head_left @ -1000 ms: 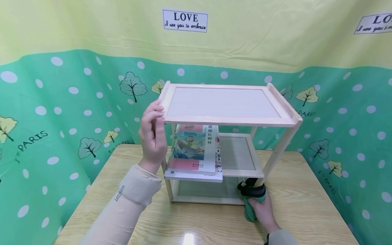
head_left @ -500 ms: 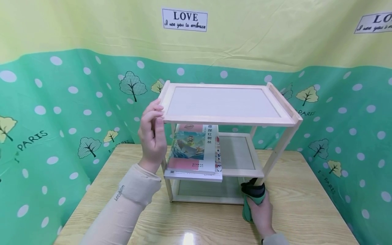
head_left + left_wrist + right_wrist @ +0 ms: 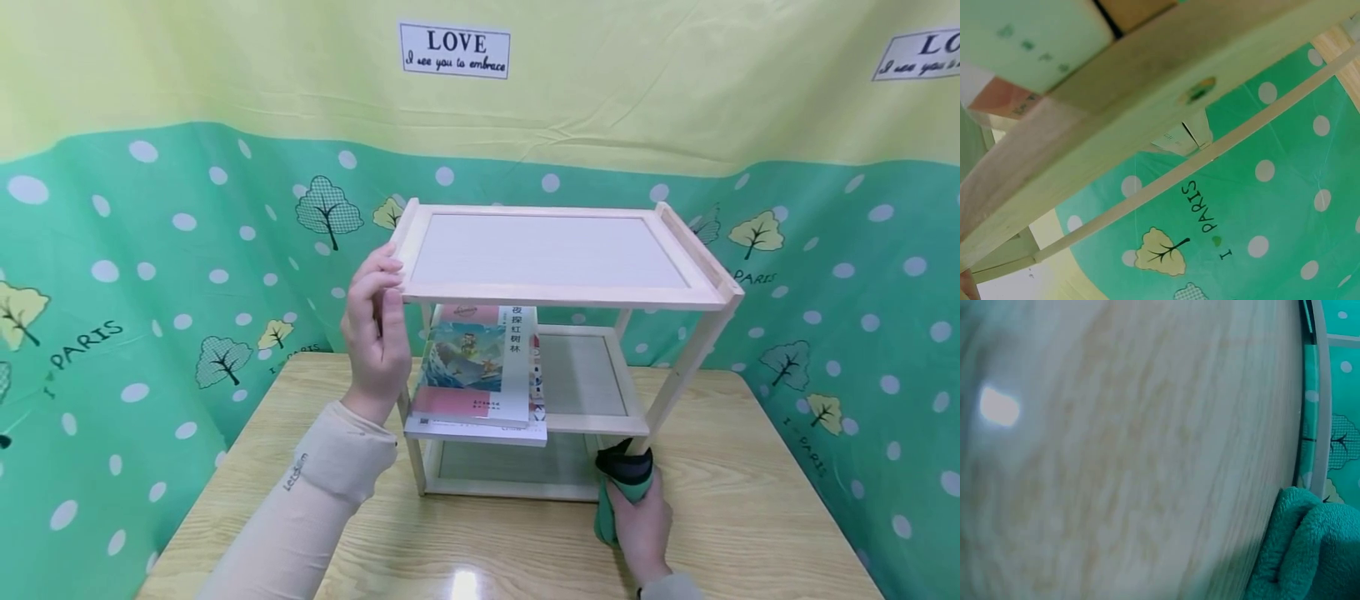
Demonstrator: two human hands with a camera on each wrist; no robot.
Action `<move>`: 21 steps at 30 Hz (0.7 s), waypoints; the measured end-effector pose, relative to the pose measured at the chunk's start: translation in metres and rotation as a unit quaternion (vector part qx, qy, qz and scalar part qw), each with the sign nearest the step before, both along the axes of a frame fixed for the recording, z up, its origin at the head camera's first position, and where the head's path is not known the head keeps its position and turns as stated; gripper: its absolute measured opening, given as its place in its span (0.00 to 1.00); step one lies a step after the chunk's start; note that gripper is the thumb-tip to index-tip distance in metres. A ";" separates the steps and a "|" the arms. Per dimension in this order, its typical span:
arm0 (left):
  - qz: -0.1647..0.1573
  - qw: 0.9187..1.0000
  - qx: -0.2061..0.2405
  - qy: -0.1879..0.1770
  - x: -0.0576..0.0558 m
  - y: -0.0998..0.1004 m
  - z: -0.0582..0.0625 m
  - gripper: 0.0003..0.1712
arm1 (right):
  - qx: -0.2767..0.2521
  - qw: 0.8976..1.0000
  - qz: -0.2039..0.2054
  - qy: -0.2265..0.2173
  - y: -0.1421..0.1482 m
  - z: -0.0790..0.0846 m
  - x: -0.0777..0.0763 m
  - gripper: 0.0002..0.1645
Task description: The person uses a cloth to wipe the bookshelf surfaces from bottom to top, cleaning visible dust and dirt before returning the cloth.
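A three-tier pale wooden shelf [image 3: 551, 250] stands on the table. My left hand [image 3: 378, 333] grips its upper left side, fingers over the side rail and thumb near the front corner. At the front right leg, my right hand [image 3: 643, 527] holds a green and black cloth [image 3: 626, 467] bunched around the leg below the middle tier. Fluffy green folds of this cloth show at the lower right of the right wrist view, where the hand itself is hidden. A close wooden post [image 3: 1122, 94] crosses the left wrist view.
Stacked books [image 3: 472, 367] lie on the middle tier's left side, overhanging its front edge. The bottom tier [image 3: 517, 460] sits just above the wood-grain table [image 3: 750, 500]. Behind hangs a green and yellow patterned curtain [image 3: 225, 192].
My right hand and the cloth have shifted slightly right around the leg, and the cloth's loose black end sticks out less to the left. My left hand stays on the shelf.
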State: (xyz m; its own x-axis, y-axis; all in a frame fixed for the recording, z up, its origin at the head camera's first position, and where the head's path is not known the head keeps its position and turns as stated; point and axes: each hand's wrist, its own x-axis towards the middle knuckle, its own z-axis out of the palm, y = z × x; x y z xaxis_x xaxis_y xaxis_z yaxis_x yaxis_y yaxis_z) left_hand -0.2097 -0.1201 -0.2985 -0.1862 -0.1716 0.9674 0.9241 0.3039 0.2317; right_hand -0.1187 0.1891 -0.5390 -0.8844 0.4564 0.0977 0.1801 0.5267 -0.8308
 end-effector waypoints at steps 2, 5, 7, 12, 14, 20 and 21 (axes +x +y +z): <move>0.000 1.000 0.000 0.000 0.000 0.000 0.000 0.07 | 0.001 1.000 -0.007 -0.001 0.000 0.001 0.001 0.30; -0.003 1.000 0.000 0.000 0.000 0.000 0.000 0.07 | 0.003 1.000 -0.013 -0.001 0.000 0.003 0.002 0.32; -0.003 1.000 0.000 -0.001 0.000 0.000 0.000 0.08 | -0.002 1.000 -0.016 -0.002 0.000 0.004 0.002 0.31; 0.000 1.000 -0.003 -0.002 -0.001 0.000 -0.001 0.09 | -0.013 1.000 -0.026 0.002 0.000 0.009 0.003 0.30; 0.002 1.000 -0.004 -0.002 -0.001 0.000 -0.001 0.09 | -0.014 1.000 -0.028 0.003 0.000 0.012 0.003 0.31; 0.002 1.000 -0.005 -0.002 -0.002 -0.001 -0.001 0.09 | -0.031 0.999 -0.027 0.004 0.001 0.021 0.003 0.31; 0.002 1.000 -0.005 -0.002 -0.002 -0.001 -0.001 0.09 | -0.037 0.999 -0.027 0.005 0.000 0.024 0.003 0.31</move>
State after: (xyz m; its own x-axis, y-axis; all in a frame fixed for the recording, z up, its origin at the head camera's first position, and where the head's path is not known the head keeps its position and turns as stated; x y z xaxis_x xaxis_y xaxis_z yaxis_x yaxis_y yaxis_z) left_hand -0.2114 -0.1210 -0.2997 -0.1889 -0.1636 0.9683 0.9218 0.3104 0.2323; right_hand -0.1158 0.1896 -0.5152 -0.8575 0.5094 0.0717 0.1972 0.4543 -0.8687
